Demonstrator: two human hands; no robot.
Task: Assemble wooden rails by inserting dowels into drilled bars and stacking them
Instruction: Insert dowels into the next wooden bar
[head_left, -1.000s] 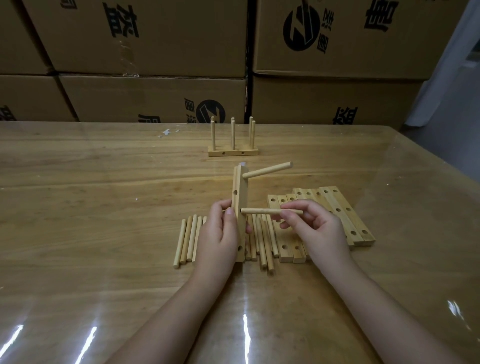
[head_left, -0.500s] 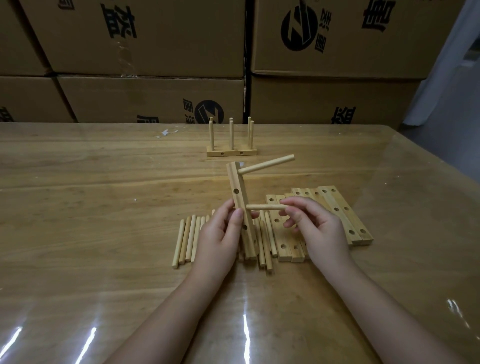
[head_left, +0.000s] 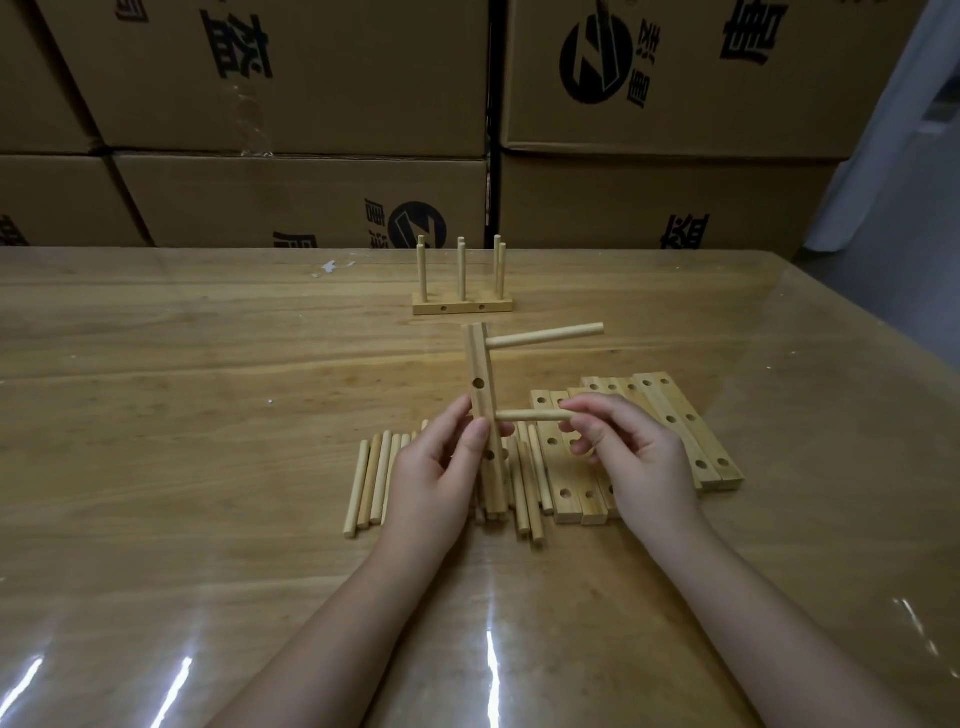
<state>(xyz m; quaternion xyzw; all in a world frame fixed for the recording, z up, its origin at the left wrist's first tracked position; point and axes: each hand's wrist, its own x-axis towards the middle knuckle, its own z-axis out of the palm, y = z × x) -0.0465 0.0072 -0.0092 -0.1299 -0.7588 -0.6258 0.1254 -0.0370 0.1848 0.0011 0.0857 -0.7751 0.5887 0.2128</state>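
Drilled bar (head_left: 482, 395) stood on end at frame centre, second dowel (head_left: 527, 414) meeting its side.
The left hand (head_left: 441, 467) curls its grip round the bar's lower half to steady it upright; the right hand (head_left: 644, 457) pinches the second dowel's outer end, level with a hole. How deep its tip sits is unclear. An upper dowel (head_left: 545, 335) already juts right; loose dowels (head_left: 371, 480) and spare bars (head_left: 660, 400) lie close by.

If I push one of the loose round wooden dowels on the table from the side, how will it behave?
It would probably roll: the loose round wooden dowels are smooth cylinders on a glossy wooden table. It seems stiff and light, being thin straight wood. Neighbours lying alongside might stop it quickly.
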